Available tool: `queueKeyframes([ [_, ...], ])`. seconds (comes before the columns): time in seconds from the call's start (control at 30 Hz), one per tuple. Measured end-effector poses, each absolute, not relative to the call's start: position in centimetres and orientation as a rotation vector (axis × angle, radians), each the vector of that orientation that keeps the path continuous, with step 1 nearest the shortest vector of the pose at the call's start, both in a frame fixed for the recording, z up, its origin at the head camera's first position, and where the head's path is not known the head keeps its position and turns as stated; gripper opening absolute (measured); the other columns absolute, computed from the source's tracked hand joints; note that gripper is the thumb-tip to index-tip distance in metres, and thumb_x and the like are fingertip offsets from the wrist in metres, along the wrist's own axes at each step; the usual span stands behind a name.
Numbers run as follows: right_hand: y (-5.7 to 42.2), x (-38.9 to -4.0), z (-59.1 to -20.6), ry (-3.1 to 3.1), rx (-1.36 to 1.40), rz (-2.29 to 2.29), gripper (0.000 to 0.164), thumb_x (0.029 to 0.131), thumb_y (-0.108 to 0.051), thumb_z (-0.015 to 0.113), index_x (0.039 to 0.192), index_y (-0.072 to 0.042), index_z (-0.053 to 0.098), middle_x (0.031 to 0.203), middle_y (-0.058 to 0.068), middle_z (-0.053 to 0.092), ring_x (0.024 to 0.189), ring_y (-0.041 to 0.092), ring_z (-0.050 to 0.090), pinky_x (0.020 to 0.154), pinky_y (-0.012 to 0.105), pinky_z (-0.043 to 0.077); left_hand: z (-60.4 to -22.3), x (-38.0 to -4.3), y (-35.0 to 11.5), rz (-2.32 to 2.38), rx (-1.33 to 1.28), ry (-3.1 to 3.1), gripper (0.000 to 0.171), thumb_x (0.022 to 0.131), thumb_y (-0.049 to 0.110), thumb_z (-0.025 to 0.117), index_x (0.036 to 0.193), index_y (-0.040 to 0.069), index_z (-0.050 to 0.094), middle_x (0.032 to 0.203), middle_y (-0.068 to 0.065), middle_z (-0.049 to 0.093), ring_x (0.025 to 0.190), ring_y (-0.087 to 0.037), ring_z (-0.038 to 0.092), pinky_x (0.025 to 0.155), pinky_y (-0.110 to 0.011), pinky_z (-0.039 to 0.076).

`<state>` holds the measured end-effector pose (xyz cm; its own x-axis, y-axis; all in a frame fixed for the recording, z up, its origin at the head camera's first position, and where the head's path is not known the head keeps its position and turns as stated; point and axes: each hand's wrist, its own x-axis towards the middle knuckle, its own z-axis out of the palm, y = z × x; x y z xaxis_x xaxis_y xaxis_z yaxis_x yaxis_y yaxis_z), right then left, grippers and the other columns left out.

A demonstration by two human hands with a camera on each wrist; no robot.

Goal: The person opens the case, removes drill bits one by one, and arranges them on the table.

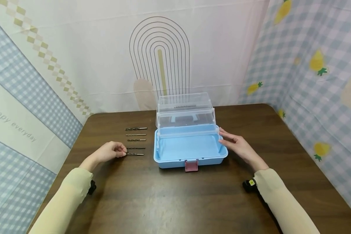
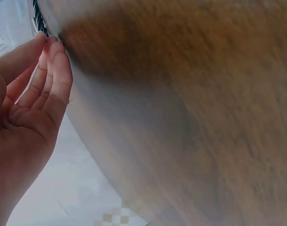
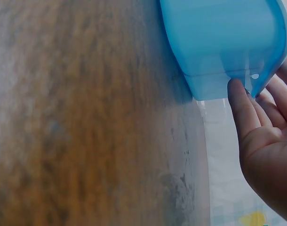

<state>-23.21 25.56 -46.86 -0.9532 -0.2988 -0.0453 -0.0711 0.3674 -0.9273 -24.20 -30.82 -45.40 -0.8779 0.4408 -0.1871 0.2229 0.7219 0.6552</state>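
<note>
At the near end of a column of drill bits, my left hand (image 1: 112, 151) pinches the end of a drill bit (image 1: 136, 154) between thumb and fingertips. Its dark spiral shows past the fingertips in the left wrist view. To the right stands a light blue toolbox (image 1: 190, 163), opened up with clear trays (image 1: 187, 122) raised at its back. My right hand (image 1: 237, 146) touches the toolbox's right end, thumb and fingers extended against the rim and outer wall. Another drill bit (image 1: 185, 106) lies in the upper clear tray.
Several more drill bits (image 1: 136, 134) lie side by side on the brown table (image 1: 169, 201), left of the toolbox. A pink latch (image 1: 191, 165) hangs at the toolbox's front. Printed cloth (image 1: 111, 58) hangs behind and at both sides of the table.
</note>
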Motion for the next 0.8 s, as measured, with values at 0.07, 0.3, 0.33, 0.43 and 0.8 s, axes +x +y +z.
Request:
queueKeyframes([
  [0.07, 25.55, -23.2, -46.83, 2.417, -0.332, -1.628, 0.062, 0.098, -0.04, 0.067, 0.151, -0.014, 0.048, 0.163, -0.006, 0.029, 0.152, 0.021, 0.019, 0.116, 0.054, 0.027, -45.35, -24.2, -30.74, 0.91, 0.535, 2.606, 0.005, 0.095, 0.009, 0.069, 0.096, 0.005, 0.07, 0.085, -0.002, 0.07, 0.076, -0.012, 0.06, 0.07, -0.028, 0.048],
  [0.3, 25.63, -23.21, -46.79, 2.424, -0.329, -1.626, 0.064, 0.097, -0.043, 0.067, 0.151, -0.014, 0.048, 0.163, -0.007, 0.029, 0.151, 0.021, 0.02, 0.117, 0.054, 0.027, -45.3, -24.27, -30.59, 0.845, 0.591, 2.647, 0.005, 0.094, 0.011, 0.071, 0.091, 0.008, 0.072, 0.083, 0.003, 0.071, 0.076, -0.011, 0.061, 0.073, -0.03, 0.048],
  [0.33, 25.62, -23.23, -46.78, 2.426, -0.329, -1.622, 0.064, 0.097, -0.043, 0.067, 0.151, -0.015, 0.048, 0.163, -0.007, 0.029, 0.151, 0.021, 0.02, 0.117, 0.055, 0.027, -45.33, -24.27, -30.59, 0.838, 0.588, 2.652, 0.005, 0.093, 0.012, 0.071, 0.09, 0.008, 0.072, 0.083, 0.003, 0.071, 0.076, -0.011, 0.061, 0.073, -0.031, 0.049],
  [0.43, 25.63, -23.28, -46.79, 2.431, -0.331, -1.613, 0.063, 0.097, -0.042, 0.067, 0.151, -0.015, 0.048, 0.163, -0.007, 0.029, 0.152, 0.022, 0.02, 0.117, 0.056, 0.026, -45.42, -24.34, -30.57, 0.813, 0.562, 2.665, 0.004, 0.093, 0.013, 0.072, 0.089, 0.01, 0.072, 0.082, 0.004, 0.07, 0.076, -0.012, 0.06, 0.073, -0.032, 0.048],
  [0.8, 25.64, -23.4, -46.83, 2.421, -0.315, -1.61, 0.063, 0.097, -0.043, 0.067, 0.151, -0.015, 0.048, 0.163, -0.007, 0.028, 0.152, 0.022, 0.018, 0.116, 0.056, 0.027, -45.59, -24.49, -30.33, 0.787, 0.512, 2.694, 0.004, 0.09, 0.014, 0.074, 0.088, 0.012, 0.071, 0.079, 0.005, 0.067, 0.073, -0.013, 0.058, 0.071, -0.033, 0.047],
])
